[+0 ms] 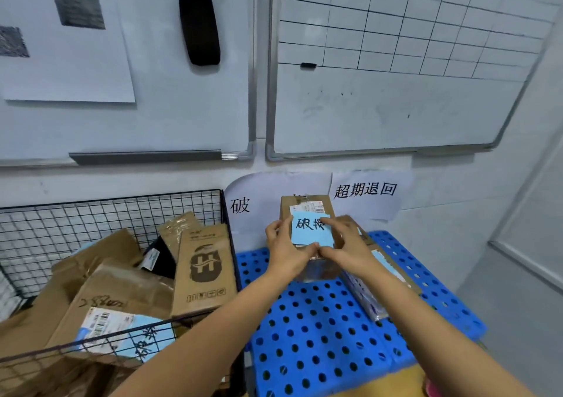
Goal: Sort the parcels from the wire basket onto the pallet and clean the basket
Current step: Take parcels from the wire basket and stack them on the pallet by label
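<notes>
A small brown parcel [307, 206] with a blue handwritten note [309, 229] on it stands on the far end of the blue perforated pallet [320, 329]. My left hand [286, 249] grips its left side and my right hand [344, 244] grips its right side, thumbs meeting below the note. A second parcel [365, 287] with a blue note lies on the pallet to the right, partly under my right arm. The black wire basket [122, 214] on the left holds several cardboard parcels [204, 272].
Two whiteboards hang on the wall above, with a black eraser [199, 29] on the left one. Paper signs [365, 191] with handwritten characters are taped to the wall behind the pallet. A wall corner closes the right side.
</notes>
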